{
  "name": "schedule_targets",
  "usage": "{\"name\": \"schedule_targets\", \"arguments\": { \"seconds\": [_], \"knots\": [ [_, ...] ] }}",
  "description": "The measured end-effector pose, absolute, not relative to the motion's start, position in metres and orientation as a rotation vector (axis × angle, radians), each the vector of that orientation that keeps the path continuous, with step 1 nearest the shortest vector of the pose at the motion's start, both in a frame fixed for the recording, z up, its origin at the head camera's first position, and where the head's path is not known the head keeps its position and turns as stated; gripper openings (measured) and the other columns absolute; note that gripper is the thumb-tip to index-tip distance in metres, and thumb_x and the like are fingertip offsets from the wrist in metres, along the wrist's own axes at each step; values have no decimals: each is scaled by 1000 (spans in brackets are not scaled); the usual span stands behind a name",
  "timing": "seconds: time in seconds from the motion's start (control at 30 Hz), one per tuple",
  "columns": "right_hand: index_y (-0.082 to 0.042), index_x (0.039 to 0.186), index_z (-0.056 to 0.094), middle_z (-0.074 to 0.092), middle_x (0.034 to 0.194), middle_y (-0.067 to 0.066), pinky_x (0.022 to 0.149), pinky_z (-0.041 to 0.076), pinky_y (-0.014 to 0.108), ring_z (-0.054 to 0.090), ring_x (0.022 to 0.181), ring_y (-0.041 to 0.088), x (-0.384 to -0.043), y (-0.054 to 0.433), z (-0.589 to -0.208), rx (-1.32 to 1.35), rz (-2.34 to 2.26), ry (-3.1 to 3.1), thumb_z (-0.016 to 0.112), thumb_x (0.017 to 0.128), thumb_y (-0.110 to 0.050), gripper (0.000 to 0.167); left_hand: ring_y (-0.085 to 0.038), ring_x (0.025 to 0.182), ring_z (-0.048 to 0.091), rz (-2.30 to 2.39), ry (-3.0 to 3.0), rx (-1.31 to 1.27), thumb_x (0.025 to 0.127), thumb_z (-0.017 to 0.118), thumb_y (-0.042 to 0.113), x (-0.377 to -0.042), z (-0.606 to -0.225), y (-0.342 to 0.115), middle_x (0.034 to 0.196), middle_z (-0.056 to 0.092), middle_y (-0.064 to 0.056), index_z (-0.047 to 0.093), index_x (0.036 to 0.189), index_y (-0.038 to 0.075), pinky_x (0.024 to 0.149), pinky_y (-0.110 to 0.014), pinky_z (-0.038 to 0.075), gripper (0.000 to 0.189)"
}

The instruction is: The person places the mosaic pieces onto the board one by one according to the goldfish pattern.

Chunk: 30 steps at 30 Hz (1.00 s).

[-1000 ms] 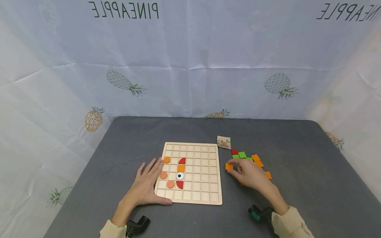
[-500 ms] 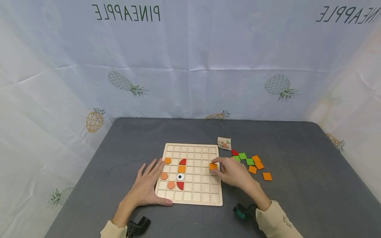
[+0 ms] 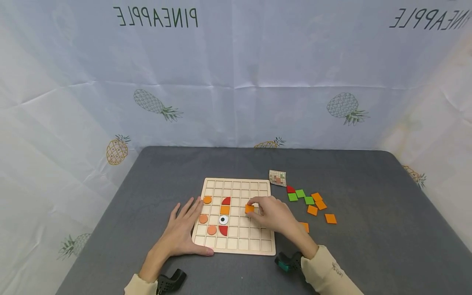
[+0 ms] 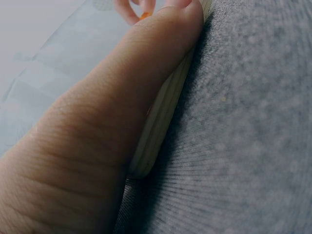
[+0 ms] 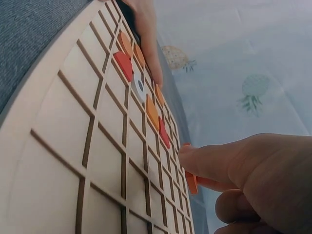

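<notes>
My right hand (image 3: 272, 213) pinches an orange square tile (image 3: 249, 209) between thumb and index finger, over the right half of a wooden grid board (image 3: 243, 244). Spread along the board's left side and lower left corner, my left hand (image 3: 181, 231) rests with straight fingers, thumb at the near edge. On the board stand a white eye disc (image 3: 223, 220), an orange square (image 3: 224, 209) above it, and red quarter-round tiles (image 3: 223, 230) below and at the top of that column. Several orange discs (image 3: 203, 218) lie near the left fingers. In the right wrist view the pinched tile (image 5: 191, 183) stands tilted.
Right of the board lie several loose orange squares (image 3: 330, 218), green squares (image 3: 300, 193) and a red quarter-round piece (image 3: 290, 189). A small printed pattern card (image 3: 277, 178) lies at the board's far right corner. The grey table (image 3: 368, 246) meets a pineapple-print curtain behind.
My right hand has carried the orange square tile leftward from the loose pile to over the board. The left hand has stayed in place.
</notes>
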State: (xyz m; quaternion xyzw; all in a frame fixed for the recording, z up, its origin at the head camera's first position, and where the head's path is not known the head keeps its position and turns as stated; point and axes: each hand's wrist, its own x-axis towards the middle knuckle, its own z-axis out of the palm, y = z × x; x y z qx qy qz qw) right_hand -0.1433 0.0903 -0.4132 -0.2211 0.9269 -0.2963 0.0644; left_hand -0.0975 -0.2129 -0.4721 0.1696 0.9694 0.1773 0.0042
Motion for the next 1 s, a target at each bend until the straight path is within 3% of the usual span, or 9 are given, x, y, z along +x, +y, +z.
{"name": "schedule_targets", "arguments": {
  "seconds": [0.6, 1.0],
  "knots": [
    [-9, 114, 77, 29, 50, -10, 43, 15, 21, 24, 44, 7, -149, 63, -422, -716, -910, 2741, 75, 91, -21, 26, -37, 159, 21, 552, 3036, 533, 55, 75, 87, -98, -472, -214, 172, 22, -10, 22, 164, 9, 123, -65, 10, 144],
    [-9, 113, 77, 34, 51, -10, 44, 17, 22, 29, 44, 6, -153, 51, -430, -720, -879, 2744, 76, 90, -20, 25, -37, 159, 21, 553, 3034, 530, 55, 74, 88, -98, -473, -214, 172, 22, -10, 23, 164, 9, 123, -66, 10, 144]
  ]
}}
